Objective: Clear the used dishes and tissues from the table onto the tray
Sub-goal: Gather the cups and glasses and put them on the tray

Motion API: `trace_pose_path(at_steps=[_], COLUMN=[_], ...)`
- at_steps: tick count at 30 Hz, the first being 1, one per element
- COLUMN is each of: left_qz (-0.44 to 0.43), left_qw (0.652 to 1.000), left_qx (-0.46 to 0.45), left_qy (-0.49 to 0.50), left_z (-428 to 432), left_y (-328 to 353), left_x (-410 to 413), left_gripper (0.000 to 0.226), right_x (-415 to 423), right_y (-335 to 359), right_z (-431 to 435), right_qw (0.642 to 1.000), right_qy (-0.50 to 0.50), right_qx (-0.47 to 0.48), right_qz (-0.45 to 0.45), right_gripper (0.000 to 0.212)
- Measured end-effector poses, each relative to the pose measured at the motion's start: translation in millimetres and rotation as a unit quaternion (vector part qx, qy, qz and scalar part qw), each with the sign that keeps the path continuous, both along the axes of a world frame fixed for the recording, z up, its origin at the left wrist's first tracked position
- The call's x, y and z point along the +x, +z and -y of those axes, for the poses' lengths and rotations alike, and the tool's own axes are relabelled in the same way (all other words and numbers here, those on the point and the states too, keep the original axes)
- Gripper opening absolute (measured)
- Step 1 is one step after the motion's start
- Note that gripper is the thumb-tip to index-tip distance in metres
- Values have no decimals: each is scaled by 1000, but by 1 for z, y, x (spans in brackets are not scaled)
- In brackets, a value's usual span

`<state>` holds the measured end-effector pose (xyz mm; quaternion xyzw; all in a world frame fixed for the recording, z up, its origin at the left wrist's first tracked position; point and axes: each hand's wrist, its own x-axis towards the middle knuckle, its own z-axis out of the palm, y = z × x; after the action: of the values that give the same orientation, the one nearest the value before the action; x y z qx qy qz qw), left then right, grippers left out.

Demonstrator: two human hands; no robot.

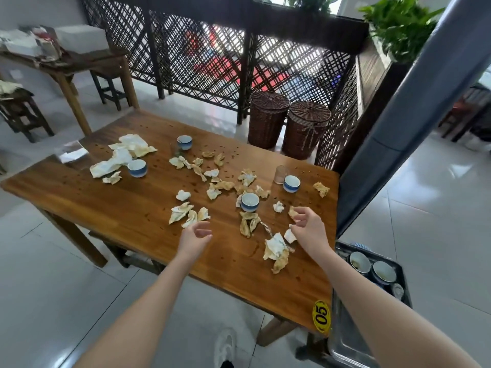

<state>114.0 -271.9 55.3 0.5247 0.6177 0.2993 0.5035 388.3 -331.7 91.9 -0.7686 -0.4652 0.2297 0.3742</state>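
Both hands, left hand (196,233) & right hand (305,221), are hovering released over the table (111,208); tray (345,341) beside the table is holding few bowls (372,265), four cups (249,202) & many tissues (276,248) are waiting.

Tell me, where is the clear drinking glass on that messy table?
The clear glass stands toward the table's far right end, just left of a blue-and-white cup, beyond the right hand.

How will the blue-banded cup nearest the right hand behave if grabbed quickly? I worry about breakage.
The cup looks like glazed ceramic, so it is probably rigid, somewhat slippery and breakable if dropped. It stands upright, squat and wide-mouthed, so it seems unlikely to tip when nudged. A tissue touches its left side and may drag along. Both the left hand and the right hand are open.
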Motion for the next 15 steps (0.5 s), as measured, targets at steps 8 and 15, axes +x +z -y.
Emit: trace_pose_path(at_steps=[8, 15], left_qz=[7, 5], left_qw=[999, 998], left_qx=[12, -8], left_qy=[-34, -61], left_z=[-100, -192], left_y=[5, 2], left_x=[27, 46], left_gripper=[32, 27], right_x=[25, 51], right_y=[-24, -45], right_z=[-90, -165], right_qw=[998, 997], right_qy=[-55, -82], right_qx=[7, -4], right_qz=[-21, 3], right_gripper=[43, 45])
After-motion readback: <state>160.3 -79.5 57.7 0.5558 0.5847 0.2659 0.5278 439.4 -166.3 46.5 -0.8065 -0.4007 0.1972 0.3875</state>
